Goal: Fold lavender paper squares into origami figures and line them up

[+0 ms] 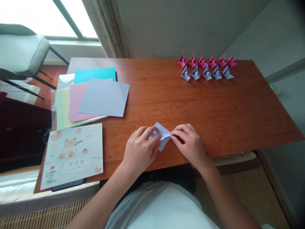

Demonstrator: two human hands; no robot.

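Observation:
A small folded piece of pale lavender paper (pixel 163 130) is held just above the front part of the wooden table (pixel 152 92). My left hand (pixel 141 146) grips its left side, with thumb and fingers closed over the paper and hiding part of it. At the paper's right corner, my right hand (pixel 188 140) pinches the tip between thumb and forefinger. One flap of the paper points away from me and another hangs down towards me.
Pink origami figures (pixel 202 61) stand in a row at the back right, with lavender origami figures (pixel 207 73) before them. Loose paper sheets (pixel 105 97) overlap at the left. Nearer lies a bear-printed pad (pixel 73 152). A chair (pixel 23 51) stands beyond the left edge.

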